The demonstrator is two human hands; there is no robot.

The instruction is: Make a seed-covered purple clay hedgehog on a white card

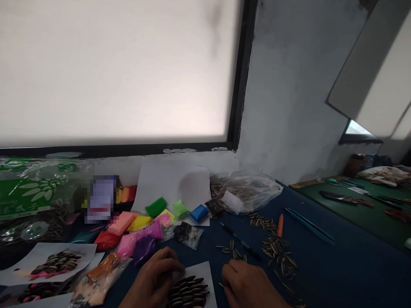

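A white sheet of paper (205, 273) lies at the bottom middle, with striped sunflower seeds (189, 291) set on it in close, overlapping rows. My left hand (157, 276) rests at the sheet's left edge, its fingers bent but loose and the index fingertip over the paper. To the right of the sheet, my right hand (248, 282) is low over the table with its fingers curled together; whatever they pinch is hidden. Loose seeds (233, 247) lie just beyond it, and one pokes out beside its fingertips. A dark pen (240, 241) lies behind that hand.
Colourful clay packets (141, 222) spread across the left middle. Seed-decorated sheets (48, 263) lie at left, near a green-printed bag (28, 192). A clear plastic bag (250, 190) stands by the wall. More seeds (281, 252), an orange stick (281, 225) and blue tweezers (310, 225) lie right.
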